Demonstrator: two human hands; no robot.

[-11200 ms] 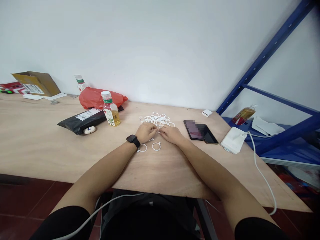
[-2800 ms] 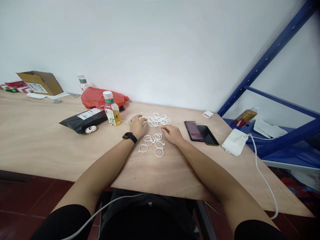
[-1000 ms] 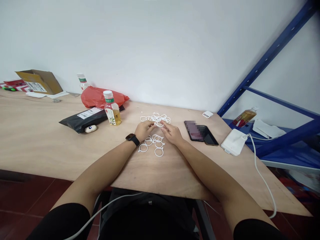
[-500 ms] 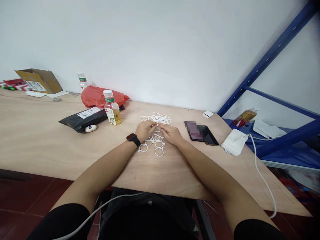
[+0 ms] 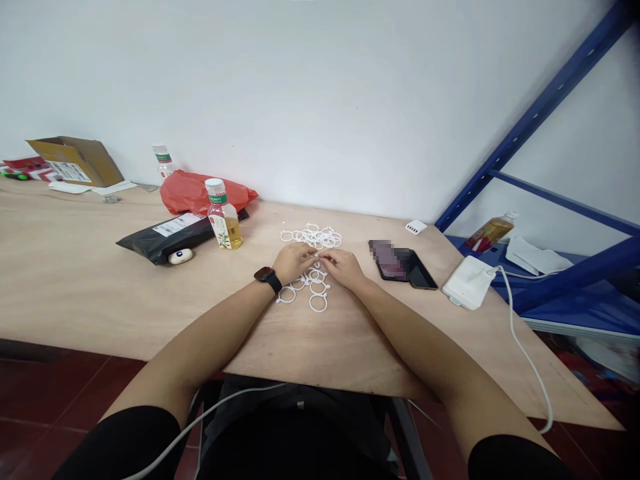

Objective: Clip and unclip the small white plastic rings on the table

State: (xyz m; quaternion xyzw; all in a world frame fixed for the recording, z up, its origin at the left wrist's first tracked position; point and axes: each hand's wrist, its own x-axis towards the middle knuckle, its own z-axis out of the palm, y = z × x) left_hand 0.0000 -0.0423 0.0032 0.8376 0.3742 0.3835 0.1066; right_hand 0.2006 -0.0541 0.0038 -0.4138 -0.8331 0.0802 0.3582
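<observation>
My left hand (image 5: pixel 294 263), with a dark watch on the wrist, and my right hand (image 5: pixel 342 267) meet fingertip to fingertip above the table. Between them they pinch a white plastic ring (image 5: pixel 317 265), mostly covered by the fingers. Just beyond the fingers lies a heap of similar white rings (image 5: pixel 320 237). On the near side, several more rings (image 5: pixel 318 303) lie loosely spread, some overlapping; each has a small knob on its edge.
To the left stand a tea bottle (image 5: pixel 225 217), a black parcel bag (image 5: pixel 150 241), a white earphone case (image 5: pixel 181 256) and a red plastic bag (image 5: pixel 200 192). Two phones (image 5: pixel 423 270) and a white charger (image 5: pixel 469 283) with a cable lie right. A blue rack (image 5: pixel 560 200) borders the table.
My fingertips have drawn closer together and slightly towards me, covering more of the held ring. The heap and the nearer rings stay where they were.
</observation>
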